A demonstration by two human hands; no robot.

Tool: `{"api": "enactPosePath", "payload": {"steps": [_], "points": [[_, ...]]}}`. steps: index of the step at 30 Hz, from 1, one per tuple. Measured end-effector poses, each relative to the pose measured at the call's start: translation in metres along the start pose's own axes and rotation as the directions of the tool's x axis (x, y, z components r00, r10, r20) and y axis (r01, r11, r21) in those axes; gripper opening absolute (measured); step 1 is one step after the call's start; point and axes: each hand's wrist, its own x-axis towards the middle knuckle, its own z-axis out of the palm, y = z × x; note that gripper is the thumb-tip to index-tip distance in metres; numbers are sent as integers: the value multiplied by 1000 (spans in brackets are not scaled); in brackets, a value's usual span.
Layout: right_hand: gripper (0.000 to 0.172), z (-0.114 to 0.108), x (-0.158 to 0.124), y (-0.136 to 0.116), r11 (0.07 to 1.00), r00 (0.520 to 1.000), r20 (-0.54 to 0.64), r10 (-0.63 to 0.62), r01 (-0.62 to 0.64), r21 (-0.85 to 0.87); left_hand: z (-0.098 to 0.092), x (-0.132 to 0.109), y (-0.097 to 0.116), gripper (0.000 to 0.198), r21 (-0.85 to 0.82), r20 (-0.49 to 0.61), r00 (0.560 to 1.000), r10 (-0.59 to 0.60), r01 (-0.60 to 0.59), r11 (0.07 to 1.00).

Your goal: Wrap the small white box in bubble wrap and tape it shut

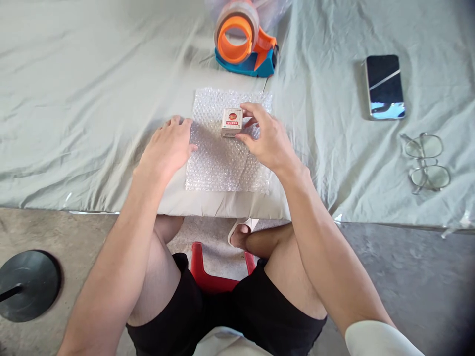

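Observation:
A sheet of bubble wrap (222, 168) lies flat on the cloth-covered table. On its upper middle part stands a small white box (232, 121) with a red round mark and a brownish front side. My right hand (267, 137) has the box's right side between thumb and fingers. At the sheet's left edge rests my left hand (168, 146), palm down with its fingers slightly apart and its thumb over the bubble wrap; it holds nothing.
An orange and blue tape dispenser (247, 44) stands behind the bubble wrap, near clear plastic. To the right lie a phone (386, 86) and eyeglasses (426, 160) on the wrinkled table cloth (92, 89). A round black base (31, 287) is on the floor, lower left.

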Motion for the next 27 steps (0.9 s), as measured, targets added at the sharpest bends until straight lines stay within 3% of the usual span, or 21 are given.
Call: {"api": "enactPosePath", "payload": {"steps": [8, 14, 20, 23, 27], "points": [[53, -3, 1, -10, 999, 999, 2, 40, -40, 10, -5, -2, 3, 58, -13, 40, 999, 11, -10, 1000], [49, 1, -1, -6, 1000, 999, -15, 31, -31, -1, -2, -2, 4, 55, -11, 7, 1000, 25, -25, 1000], [59, 1, -1, -5, 999, 999, 16, 35, -35, -30, -3, -5, 9, 53, -19, -1, 1000, 21, -21, 1000], [59, -3, -4, -1, 996, 996, -65, 56, -61, -68, -6, -3, 10, 57, -104, -20, 999, -45, 43, 994], [49, -6, -11, 8, 964, 943, -247, 223, -251, -87, -6, 8, 7, 55, -278, 3, 995, -97, 94, 956]]}}
